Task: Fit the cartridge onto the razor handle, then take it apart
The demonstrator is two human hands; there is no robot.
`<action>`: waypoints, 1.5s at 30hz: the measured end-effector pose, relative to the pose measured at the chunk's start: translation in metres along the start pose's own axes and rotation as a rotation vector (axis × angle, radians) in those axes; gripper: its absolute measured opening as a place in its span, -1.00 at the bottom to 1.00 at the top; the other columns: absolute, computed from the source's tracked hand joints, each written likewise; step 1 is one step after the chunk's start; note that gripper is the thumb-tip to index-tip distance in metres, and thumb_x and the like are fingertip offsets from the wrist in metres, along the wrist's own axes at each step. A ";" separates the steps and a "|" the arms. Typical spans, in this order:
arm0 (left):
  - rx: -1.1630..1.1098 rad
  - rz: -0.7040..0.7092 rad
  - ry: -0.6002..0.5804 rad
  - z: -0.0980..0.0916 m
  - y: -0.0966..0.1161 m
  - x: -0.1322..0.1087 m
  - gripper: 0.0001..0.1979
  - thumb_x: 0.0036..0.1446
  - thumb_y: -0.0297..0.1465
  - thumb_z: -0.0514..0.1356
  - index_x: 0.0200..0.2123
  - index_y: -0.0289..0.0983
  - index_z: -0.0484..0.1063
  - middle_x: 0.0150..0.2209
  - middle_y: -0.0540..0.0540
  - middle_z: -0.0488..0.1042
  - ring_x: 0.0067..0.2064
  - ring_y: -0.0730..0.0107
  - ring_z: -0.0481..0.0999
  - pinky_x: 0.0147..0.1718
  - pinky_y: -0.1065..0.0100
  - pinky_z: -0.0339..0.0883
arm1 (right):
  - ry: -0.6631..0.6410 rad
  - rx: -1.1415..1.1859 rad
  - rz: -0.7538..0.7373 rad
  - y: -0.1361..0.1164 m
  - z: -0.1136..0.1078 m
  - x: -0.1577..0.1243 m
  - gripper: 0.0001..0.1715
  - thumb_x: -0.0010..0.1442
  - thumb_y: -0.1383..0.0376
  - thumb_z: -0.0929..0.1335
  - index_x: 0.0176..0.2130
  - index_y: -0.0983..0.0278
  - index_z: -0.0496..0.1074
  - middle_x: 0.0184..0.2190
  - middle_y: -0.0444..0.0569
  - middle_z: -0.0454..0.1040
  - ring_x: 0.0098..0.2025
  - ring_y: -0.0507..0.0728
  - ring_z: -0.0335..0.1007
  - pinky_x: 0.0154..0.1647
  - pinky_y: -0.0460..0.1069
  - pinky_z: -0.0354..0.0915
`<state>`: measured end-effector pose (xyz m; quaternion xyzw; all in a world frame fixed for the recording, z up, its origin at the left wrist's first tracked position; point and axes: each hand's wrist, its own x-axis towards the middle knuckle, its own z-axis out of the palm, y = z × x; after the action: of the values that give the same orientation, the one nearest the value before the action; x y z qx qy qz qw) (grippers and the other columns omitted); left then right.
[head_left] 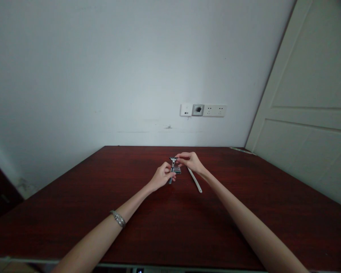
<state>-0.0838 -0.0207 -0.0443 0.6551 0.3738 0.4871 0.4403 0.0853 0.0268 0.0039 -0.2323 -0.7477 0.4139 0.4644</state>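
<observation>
My left hand (161,176) is closed around the handle of a razor (172,167), holding it above the dark red table (170,223). My right hand (190,160) pinches the razor's metal head with its fingertips. A small grey flat thing (177,171), perhaps a blade pack, lies on the table just under the razor. A thin white stick-shaped thing (195,181) lies on the table under my right wrist. A silver bracelet (118,218) sits on my left forearm.
The table runs back to a white wall with a row of sockets (203,110). A pale door (309,113) stands at the right, close to the table's right edge. A dark piece of furniture shows at the far left.
</observation>
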 end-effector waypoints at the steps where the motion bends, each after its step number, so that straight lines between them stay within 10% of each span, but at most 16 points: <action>1: -0.005 0.001 -0.001 0.000 0.000 0.000 -0.75 -0.01 -0.38 0.19 -0.38 -0.28 0.11 -0.53 -0.02 0.45 -0.54 0.40 0.48 -0.52 0.35 0.35 | 0.000 0.003 -0.001 0.000 0.000 0.000 -0.72 -0.05 0.21 0.38 -0.35 0.37 0.51 -0.41 -0.04 0.44 -0.39 0.06 0.41 -0.39 -0.01 0.44; 45: -0.039 -0.035 0.007 0.000 0.002 0.000 -0.74 -0.04 -0.37 0.21 -0.38 -0.28 0.13 -0.55 -0.02 0.44 -0.55 0.38 0.48 -0.56 0.38 0.32 | 0.000 -0.110 -0.091 -0.008 0.003 -0.004 -0.73 0.01 0.21 0.34 -0.31 0.32 0.52 -0.39 -0.04 0.40 -0.40 0.06 0.41 -0.46 -0.03 0.47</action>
<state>-0.0838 -0.0210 -0.0419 0.6379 0.3772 0.4887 0.4603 0.0846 0.0182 0.0073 -0.2232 -0.7793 0.3505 0.4690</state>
